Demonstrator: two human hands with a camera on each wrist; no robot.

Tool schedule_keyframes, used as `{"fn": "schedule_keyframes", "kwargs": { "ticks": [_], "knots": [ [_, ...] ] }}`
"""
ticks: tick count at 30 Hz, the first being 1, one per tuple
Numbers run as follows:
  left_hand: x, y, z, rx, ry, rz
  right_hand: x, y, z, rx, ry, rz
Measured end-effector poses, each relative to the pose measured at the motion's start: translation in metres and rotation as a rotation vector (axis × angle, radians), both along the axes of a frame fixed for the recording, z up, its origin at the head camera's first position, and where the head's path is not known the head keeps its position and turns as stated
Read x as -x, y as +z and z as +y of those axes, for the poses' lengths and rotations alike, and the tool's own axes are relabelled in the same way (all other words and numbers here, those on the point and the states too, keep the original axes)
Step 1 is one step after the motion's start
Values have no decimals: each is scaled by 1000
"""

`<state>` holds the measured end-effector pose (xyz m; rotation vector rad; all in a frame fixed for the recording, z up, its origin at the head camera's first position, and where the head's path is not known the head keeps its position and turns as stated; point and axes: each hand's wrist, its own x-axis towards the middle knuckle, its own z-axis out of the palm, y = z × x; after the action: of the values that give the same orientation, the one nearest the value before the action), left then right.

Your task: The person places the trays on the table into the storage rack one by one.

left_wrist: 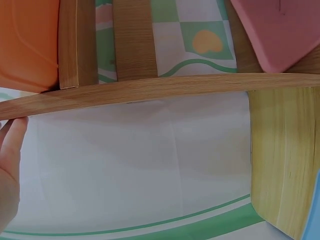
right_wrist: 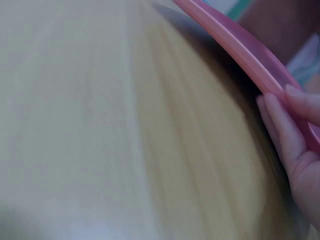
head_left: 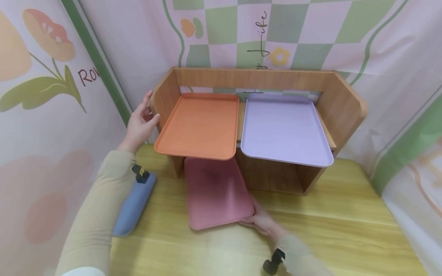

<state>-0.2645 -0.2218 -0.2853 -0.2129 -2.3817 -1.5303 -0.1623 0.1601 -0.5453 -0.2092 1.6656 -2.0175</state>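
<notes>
My right hand (head_left: 260,222) grips the near right corner of a pink tray (head_left: 217,195), the thumb above the rim and the fingers underneath. In the right wrist view that tray (right_wrist: 250,62) is tilted, its rim held above the tabletop. The tray's far end reaches into the lower left opening of a wooden shelf (head_left: 255,80). My left hand (head_left: 139,124) holds the front edge of the shelf's left side panel (left_wrist: 150,92). On the upper board lie an orange tray (head_left: 203,124) at left and a lilac tray (head_left: 286,128) at right, both overhanging the front.
A long blue object (head_left: 136,207) lies on the wooden table (head_left: 328,230), partly hidden by my left forearm. Printed curtains (head_left: 114,57) surround the table at the back and sides. The lower right compartment (head_left: 272,174) has a wooden floor.
</notes>
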Motion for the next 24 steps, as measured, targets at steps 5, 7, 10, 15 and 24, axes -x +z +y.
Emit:
{"fn": "schedule_keyframes", "kwargs": {
  "ticks": [5, 7, 10, 15, 24],
  "knots": [
    [0, 0, 0, -3, -1, 6, -5, 9, -27, 25, -94, -2],
    [0, 0, 0, -3, -2, 9, -6, 10, -36, 26, -130, -18],
    [-1, 1, 1, -2, -3, 9, -7, 11, -49, 15, -190, -46],
    [-1, 1, 1, -6, -3, 0, -4, 10, -65, 18, -242, -73],
    [0, 0, 0, -8, -7, 8, 11, 7, -76, 132, -185, -159]
  ]
}}
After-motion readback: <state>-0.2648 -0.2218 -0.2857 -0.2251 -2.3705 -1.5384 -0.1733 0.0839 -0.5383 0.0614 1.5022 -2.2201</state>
